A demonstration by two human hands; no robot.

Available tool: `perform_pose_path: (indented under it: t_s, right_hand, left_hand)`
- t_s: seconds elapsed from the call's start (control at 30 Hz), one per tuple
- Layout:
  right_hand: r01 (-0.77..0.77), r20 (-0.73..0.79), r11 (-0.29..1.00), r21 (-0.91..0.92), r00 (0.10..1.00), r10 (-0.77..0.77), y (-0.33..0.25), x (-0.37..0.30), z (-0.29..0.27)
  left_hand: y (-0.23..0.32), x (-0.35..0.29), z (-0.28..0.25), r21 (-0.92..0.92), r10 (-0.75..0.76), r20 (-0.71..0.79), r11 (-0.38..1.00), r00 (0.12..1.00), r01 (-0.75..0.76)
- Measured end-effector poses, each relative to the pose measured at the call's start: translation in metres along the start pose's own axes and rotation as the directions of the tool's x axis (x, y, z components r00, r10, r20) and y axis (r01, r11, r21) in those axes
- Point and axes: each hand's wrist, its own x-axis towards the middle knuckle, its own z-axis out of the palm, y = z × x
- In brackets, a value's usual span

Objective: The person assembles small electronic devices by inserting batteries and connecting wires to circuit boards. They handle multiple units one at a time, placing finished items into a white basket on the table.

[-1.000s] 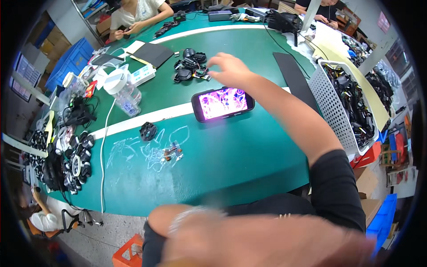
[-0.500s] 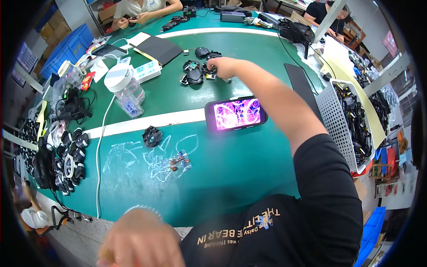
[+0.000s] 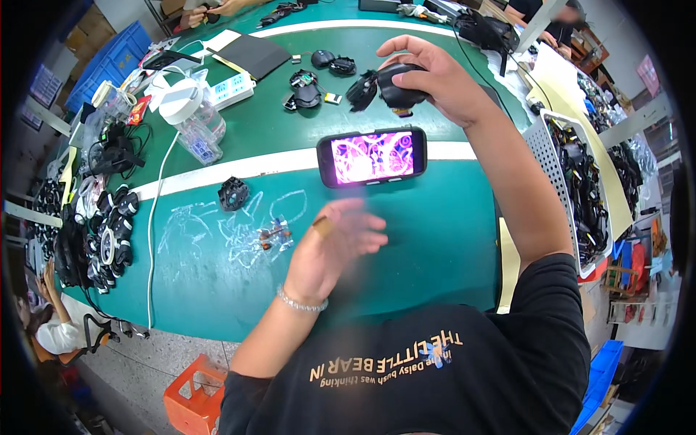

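Note:
Raised over the far right-centre of the table, my right hand [image 3: 435,80] grips a black rounded housing [image 3: 401,87]. Dark ragged parts [image 3: 362,91] stick out at its left side, too blurred to name. My left hand [image 3: 337,235] hovers above the near table, fingers spread and smeared by motion, holding nothing. Beyond it a phone [image 3: 373,157] shows a bright pink picture. Left of the held piece lie an opened black housing with a green circuit board [image 3: 304,90], two more dark rounded pieces [image 3: 323,59] and a small yellow-and-white part [image 3: 333,98].
A black round part [image 3: 233,193] and a small clear packet with orange bits [image 3: 275,235] lie on the green table [image 3: 435,239]. At left are a clear jar [image 3: 190,116], power strip [image 3: 232,90], white cable and black parts pile [image 3: 116,225]. A white basket [image 3: 554,188] stands right.
My right hand has come up and nearer from the cluster of parts with the black housing in it. My left hand has moved from the lower edge up over the table. The view has shifted slightly.

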Motion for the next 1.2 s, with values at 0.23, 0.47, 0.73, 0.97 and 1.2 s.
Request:
perform_pose_path:
  t_s: [0.23, 0.47, 0.73, 0.97, 1.2]
  right_hand:
    - [-0.097, 0.251, 0.902, 0.421, 0.968, -0.014, -0.011, -0.08, 0.039]
    - [0.215, 0.005, 0.933, -0.289, 0.975, -0.223, -0.018, -0.147, 0.06]
    - [0.399, -0.024, 0.498, -0.77, 0.762, -0.647, 0.026, -0.168, 0.06]
    - [0.366, -0.022, 0.361, -0.858, 0.677, -0.736, 0.039, -0.163, 0.065]
    - [0.311, -0.041, 0.359, -0.88, 0.703, -0.71, 0.045, -0.164, 0.075]
  left_hand:
    - [-0.01, 0.019, 0.019, -0.208, 0.084, 0.193, 0.977, 0.977, -0.043]
    - [-0.027, 0.012, 0.034, -0.059, 0.086, 0.12, 0.995, 0.989, -0.079]
    - [-0.043, 0.012, 0.047, 0.228, 0.108, 0.048, 0.967, 0.993, -0.116]
    - [-0.042, 0.017, 0.047, 0.231, -0.098, 0.131, 0.971, 0.987, 0.065]
    - [-0.038, 0.02, 0.056, 0.193, -0.027, 0.092, 0.981, 0.995, 0.009]
